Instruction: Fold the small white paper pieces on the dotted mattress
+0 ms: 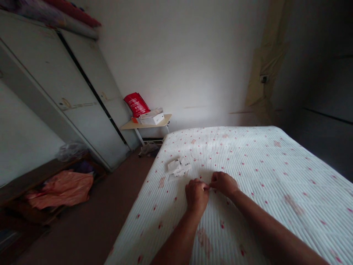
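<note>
Both my hands meet above the middle of a bed with a white ribbed cover (264,176) dotted with red and pinkish patterns. My left hand (197,195) is closed, its thumb and fingers pinched together. Close against it on the right, my right hand (224,183) pinches at the same spot. Something small and pale may lie between the fingertips, but it is too small to name. Just beyond my left hand, a crumpled white paper-like packet (178,166) with printed text rests on the cover.
A small table (128,125) by the far wall carries a red bag (137,104) and a white box (152,118). Grey cabinets (79,84) stand at left, near a low wooden bench with an orange cloth or bag (62,188). A wall socket (264,78) is at back right.
</note>
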Demonstrator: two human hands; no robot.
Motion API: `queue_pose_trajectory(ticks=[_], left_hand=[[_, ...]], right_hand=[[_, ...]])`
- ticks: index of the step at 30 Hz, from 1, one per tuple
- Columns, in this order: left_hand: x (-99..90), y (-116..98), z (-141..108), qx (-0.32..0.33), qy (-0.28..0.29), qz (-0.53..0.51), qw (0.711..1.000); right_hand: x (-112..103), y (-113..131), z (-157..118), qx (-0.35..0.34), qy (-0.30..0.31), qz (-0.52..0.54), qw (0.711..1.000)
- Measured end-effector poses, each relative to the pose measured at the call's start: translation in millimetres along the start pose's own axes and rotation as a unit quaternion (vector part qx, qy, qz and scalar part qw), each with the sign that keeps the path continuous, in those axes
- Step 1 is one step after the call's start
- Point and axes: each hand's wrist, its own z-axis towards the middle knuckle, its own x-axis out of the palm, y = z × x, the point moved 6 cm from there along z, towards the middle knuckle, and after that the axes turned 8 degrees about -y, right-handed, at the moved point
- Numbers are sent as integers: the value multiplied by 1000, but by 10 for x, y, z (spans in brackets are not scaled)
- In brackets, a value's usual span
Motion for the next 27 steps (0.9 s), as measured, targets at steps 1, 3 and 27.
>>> queue_pose_trajectory(ticks=[1, 3, 27], left_hand=[[-8, -3, 0, -1, -1, 0, 1000], [-26, -10, -1, -4, -2, -1, 1000], [-12, -1, 1, 25, -13, -18, 999]], right_hand=[[4, -14, 11, -1, 0, 2, 1000], [15, -52, 41, -5, 1, 8, 1000], [-17, -94, 43, -117, 54, 80, 988]])
